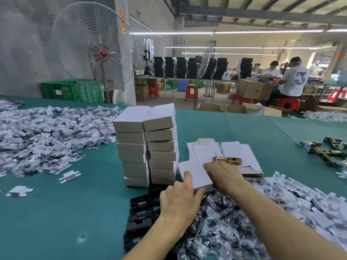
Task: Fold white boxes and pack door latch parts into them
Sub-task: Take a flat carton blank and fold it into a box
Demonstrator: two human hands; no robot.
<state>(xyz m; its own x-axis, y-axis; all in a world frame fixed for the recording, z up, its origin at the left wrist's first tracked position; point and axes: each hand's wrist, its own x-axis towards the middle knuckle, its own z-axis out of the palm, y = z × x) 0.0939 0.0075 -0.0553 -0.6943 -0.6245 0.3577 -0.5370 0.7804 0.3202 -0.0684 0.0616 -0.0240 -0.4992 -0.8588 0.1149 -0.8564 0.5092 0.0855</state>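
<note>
Forearms come in bare from the lower edge and meet over a white box (195,172) that lies on the green worktop (75,212), just in front of two tall stacks of folded boxes (147,147). The left hand (179,200) is turned back-up, its forefinger stretched forward on the lid and its thumb pressed against the near right corner, so the box is pinched between them; the other fingers are tucked under and hidden. The right hand (226,177) lies palm-down on the box's right end, with its fingers reaching leftward over the top. Its thumb is hidden, so I cannot tell whether it grasps the box or only presses on it.

Just beyond the right hand a gold door latch (228,160) lies on flat box blanks (234,151). Black plates (139,209) sit under the left wrist, and clear bags of small parts (225,233) lie beneath the right forearm. Heaps of white card inserts (47,132) cover the worktop on the left, and more brass latches (326,152) lie far right.
</note>
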